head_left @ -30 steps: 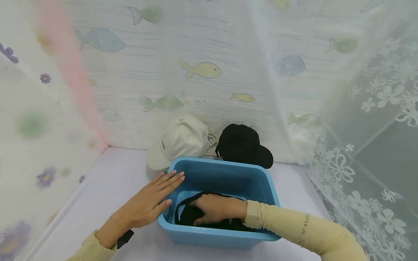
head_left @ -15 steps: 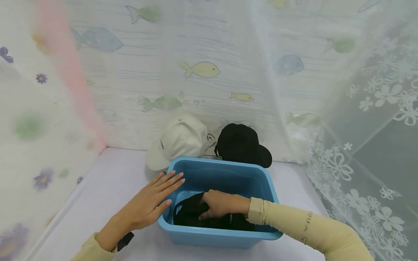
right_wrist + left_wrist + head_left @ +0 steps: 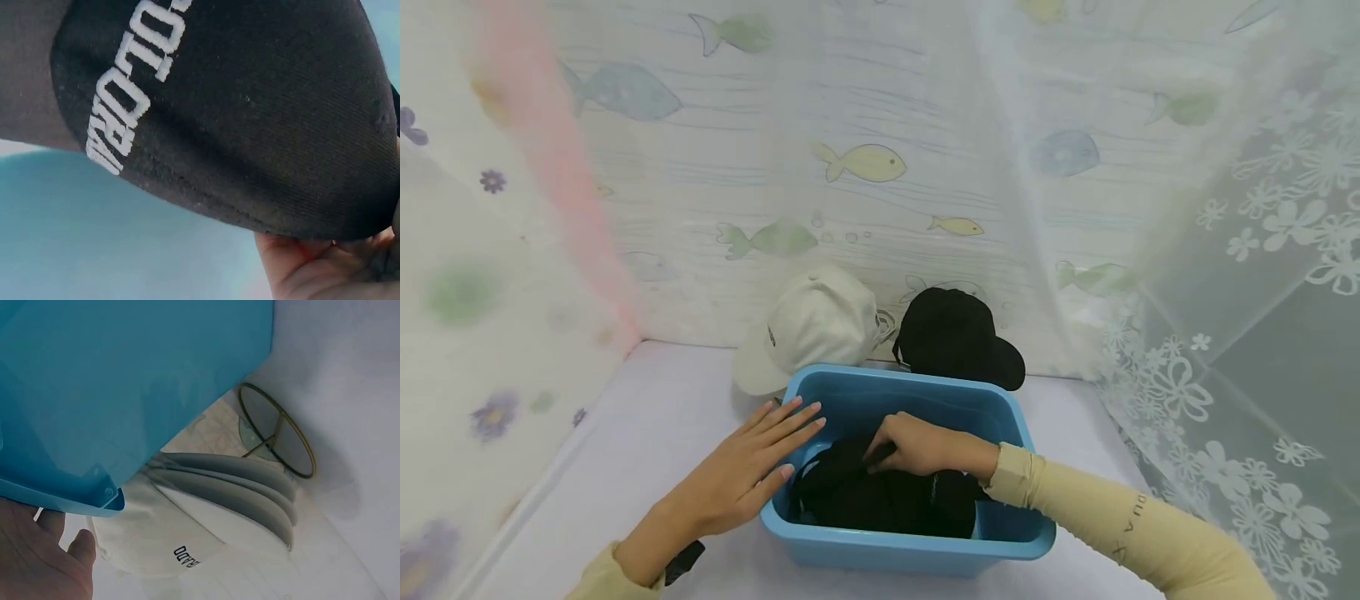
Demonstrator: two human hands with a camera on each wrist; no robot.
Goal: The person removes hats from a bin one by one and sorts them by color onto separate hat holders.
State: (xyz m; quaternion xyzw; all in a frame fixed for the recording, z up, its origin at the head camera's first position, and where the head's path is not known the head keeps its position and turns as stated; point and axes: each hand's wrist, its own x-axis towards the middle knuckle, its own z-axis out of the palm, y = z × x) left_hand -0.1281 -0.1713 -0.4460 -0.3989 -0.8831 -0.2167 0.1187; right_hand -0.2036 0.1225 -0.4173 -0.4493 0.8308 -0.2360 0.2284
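Inside the blue plastic bin [image 3: 880, 557] is a black baseball cap [image 3: 887, 504], which my right hand [image 3: 921, 444] pinches by its upper edge. Raised white lettering crosses the front of that cap in the right wrist view, and its brim [image 3: 37, 75] reaches off to the left there. Part of the cap's underside is hidden by the bin's near wall. Fingers extended, my left hand [image 3: 737, 475] rests at the bin's left rim. The left wrist view has its thumb and fingers just under the rim.
Behind the bin stand white caps [image 3: 823, 321], their several brims stacked in the left wrist view, and a black cap [image 3: 958, 337]. A gold ring-shaped stand [image 3: 281, 414] is beside the white caps. Printed curtains [image 3: 872, 108] hang around the white tabletop [image 3: 692, 392].
My right hand has risen and shifted slightly right, drawing the black cap up inside the bin. The left hand has stayed nearly still at the rim.
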